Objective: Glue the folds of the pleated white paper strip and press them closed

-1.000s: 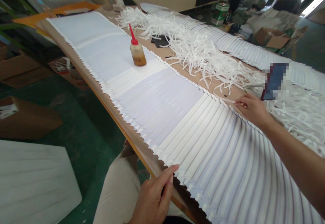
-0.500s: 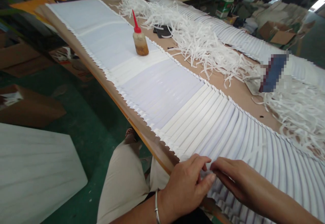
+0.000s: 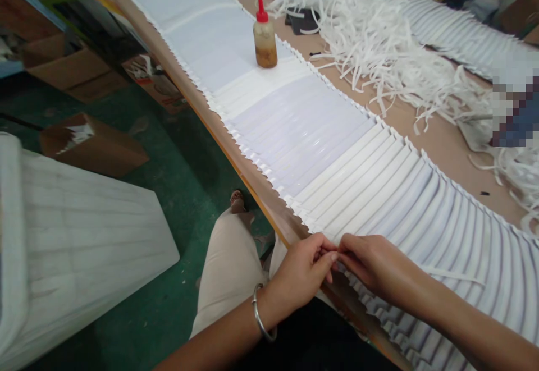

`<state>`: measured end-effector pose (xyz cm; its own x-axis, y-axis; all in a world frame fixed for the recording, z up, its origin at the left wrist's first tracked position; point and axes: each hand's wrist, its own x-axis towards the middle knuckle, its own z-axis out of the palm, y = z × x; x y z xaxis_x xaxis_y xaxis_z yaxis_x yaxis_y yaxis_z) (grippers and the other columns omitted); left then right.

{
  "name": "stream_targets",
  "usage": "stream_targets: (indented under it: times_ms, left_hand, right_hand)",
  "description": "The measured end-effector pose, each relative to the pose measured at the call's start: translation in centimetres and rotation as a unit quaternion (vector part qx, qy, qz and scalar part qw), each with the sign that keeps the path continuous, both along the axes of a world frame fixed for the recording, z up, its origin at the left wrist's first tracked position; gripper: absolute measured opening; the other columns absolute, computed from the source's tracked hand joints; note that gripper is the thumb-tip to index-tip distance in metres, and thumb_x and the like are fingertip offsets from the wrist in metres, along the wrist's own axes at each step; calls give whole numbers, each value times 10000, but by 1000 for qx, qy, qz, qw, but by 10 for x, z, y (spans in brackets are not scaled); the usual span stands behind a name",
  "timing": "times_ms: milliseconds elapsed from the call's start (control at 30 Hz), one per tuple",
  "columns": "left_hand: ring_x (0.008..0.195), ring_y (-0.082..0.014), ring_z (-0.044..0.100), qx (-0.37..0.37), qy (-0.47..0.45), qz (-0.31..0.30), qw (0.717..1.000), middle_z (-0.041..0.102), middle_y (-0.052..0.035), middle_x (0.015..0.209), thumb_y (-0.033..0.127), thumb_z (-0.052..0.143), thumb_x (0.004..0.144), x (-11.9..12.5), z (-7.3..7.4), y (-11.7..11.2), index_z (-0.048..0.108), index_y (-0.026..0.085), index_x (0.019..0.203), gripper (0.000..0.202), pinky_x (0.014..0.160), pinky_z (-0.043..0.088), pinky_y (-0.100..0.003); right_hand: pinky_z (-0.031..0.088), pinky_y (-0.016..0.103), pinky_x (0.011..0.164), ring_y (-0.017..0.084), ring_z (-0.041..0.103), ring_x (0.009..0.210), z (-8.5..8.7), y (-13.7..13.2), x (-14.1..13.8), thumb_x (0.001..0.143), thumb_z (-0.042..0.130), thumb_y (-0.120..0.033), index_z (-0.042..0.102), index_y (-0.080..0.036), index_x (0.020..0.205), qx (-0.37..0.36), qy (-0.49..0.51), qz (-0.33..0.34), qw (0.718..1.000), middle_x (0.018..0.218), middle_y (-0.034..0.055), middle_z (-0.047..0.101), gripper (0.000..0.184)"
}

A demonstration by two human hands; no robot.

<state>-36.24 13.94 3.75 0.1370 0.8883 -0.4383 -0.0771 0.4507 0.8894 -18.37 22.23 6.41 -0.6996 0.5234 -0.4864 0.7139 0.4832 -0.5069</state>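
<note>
My left hand (image 3: 304, 273) and right hand (image 3: 373, 267) meet at the near edge of the worktop (image 3: 438, 141), fingertips pinched together on the end of one white strip (image 3: 332, 256) in the long overlapped row of strips (image 3: 337, 157). I judge that a hard pull could tear this end, or drag the neighbouring strips out of their even overlap. Both wrists are low, the palms turned inward, the left one with a bangle (image 3: 261, 317). The glue bottle (image 3: 264, 28) stands upright, well apart, on the row further along.
</note>
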Motion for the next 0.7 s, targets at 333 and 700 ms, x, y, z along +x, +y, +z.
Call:
stream_targets:
  times_ms: [333, 700]
  left_hand:
    - [452, -101, 510, 13, 37, 91, 995, 627, 47, 623, 418, 579, 996, -19, -14, 11, 547, 213, 847, 255, 483, 379, -218]
    - [759, -160, 702, 194, 376, 15, 906, 746, -21, 885, 261, 466, 1092, -41, -17, 3, 664, 187, 1088, 211, 696, 483, -267]
  right_hand:
    - [423, 270, 654, 152, 618, 672, 3, 46, -10, 1001, 577, -397, 686, -223, 908, 34, 123, -97, 987, 766, 5, 707, 225]
    - [437, 289, 678, 191, 688, 723, 4, 77, -41, 954, 610, -294, 731, -207, 920, 107, 1, -50, 993, 826, 47, 774, 153]
